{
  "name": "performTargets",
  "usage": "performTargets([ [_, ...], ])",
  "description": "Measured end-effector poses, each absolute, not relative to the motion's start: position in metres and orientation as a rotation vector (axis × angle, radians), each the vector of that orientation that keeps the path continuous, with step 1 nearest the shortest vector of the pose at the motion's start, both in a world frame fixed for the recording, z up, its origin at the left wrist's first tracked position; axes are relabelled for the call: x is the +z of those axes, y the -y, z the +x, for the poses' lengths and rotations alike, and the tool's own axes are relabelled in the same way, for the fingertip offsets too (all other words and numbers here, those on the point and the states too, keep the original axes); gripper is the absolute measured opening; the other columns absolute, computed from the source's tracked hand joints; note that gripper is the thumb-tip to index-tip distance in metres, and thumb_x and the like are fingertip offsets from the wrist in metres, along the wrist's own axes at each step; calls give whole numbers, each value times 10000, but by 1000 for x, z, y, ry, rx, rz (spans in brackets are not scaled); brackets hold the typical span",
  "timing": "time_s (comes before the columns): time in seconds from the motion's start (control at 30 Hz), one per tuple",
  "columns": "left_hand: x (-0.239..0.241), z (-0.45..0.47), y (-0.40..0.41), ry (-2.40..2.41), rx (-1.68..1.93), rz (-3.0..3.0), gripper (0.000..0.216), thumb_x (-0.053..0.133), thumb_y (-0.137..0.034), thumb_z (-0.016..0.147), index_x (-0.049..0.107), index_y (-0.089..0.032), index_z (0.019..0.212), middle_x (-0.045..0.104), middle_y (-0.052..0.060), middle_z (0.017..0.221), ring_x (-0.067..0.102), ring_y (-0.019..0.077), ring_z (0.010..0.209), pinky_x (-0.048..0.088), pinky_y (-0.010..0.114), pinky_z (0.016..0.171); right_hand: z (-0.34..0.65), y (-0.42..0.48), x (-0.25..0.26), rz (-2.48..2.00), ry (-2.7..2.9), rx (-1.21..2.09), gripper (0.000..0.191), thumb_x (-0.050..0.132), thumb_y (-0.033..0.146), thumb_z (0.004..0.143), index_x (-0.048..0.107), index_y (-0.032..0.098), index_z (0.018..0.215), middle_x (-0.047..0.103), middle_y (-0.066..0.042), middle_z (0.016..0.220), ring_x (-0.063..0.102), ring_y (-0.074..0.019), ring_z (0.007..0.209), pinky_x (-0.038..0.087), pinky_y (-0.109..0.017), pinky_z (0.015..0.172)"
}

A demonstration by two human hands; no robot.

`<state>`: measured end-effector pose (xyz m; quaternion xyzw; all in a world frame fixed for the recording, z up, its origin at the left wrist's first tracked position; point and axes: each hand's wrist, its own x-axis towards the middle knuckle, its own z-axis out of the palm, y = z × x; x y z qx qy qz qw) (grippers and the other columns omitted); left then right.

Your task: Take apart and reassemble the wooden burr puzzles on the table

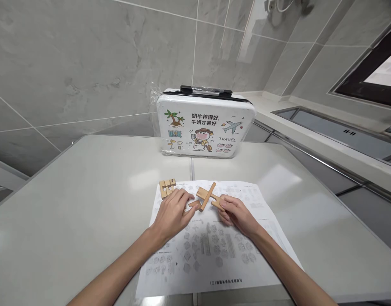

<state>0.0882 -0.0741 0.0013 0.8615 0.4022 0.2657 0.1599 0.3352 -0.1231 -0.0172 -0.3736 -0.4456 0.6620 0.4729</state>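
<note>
My right hand (pixel 238 212) is closed, pinching the right end of a notched wooden puzzle piece (pixel 217 202). A straight wooden stick (pixel 209 194) crosses it at a slant, and the two form an X above the paper. My left hand (pixel 174 208) has its fingers curled round another notched wooden piece (pixel 194 205), mostly covered by the fingers and thumb. Its thumb tip lies close to the stick's lower end; I cannot tell whether they touch. Beyond the left hand, several wooden pieces (pixel 165 187) lie together at the paper's far left corner, one marked with a dark figure.
A printed sheet (pixel 211 265) with small puzzle drawings lies under both hands on a pale, glossy table (pixel 96 204). A white cartoon case (pixel 182 146) in clear plastic stands at the back against the tiled wall (pixel 119 63). A counter with a sink (pixel 329 127) is at the right.
</note>
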Motion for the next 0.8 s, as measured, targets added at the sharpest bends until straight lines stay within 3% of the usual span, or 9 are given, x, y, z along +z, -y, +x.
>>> performTargets([
  [0.07,7,87,74,-1047,813,2327,367,706,-343,941,607,-220,1272,673,119,1243,651,301,1138,544,424,952,336,123,-18,-909,1088,1628,395,713,466,984,531,212,742,487,55,583,411,-99,458,309,-262,483],
  [0.17,15,84,76,-852,750,2108,955,910,-417,762,395,-273,1554,502,155,1562,551,354,1380,513,471,1110,336,123,-20,-893,1100,1666,408,695,454,998,520,211,720,459,65,555,402,-95,441,295,-257,472],
  [0.27,17,84,80,-719,652,1936,1296,1011,-460,629,226,-316,1650,416,172,1662,442,380,1516,455,507,1198,337,124,-21,-862,1156,1732,421,678,448,1015,514,210,708,447,72,534,375,-86,425,297,-254,467],
  [0.33,16,85,82,-670,641,1871,1317,1020,-422,629,207,-321,1660,453,181,1645,445,379,1525,429,528,1223,337,125,-21,-832,1210,1780,427,670,459,1023,518,209,711,458,73,531,376,-85,421,315,-255,471],
  [0.47,16,87,83,-662,664,1837,1213,1014,-388,636,318,-309,1626,558,180,1550,566,375,1422,475,536,1186,338,125,-23,-789,1264,1864,427,671,472,1022,522,210,720,475,72,530,405,-89,417,326,-253,465],
  [0.8,26,84,80,-715,712,1901,1011,977,-378,653,457,-265,1513,628,155,1461,587,359,1375,502,505,1143,341,121,-22,-880,1180,1799,495,729,503,950,466,226,636,323,115,462,237,-55,361,178,-232,396],
])
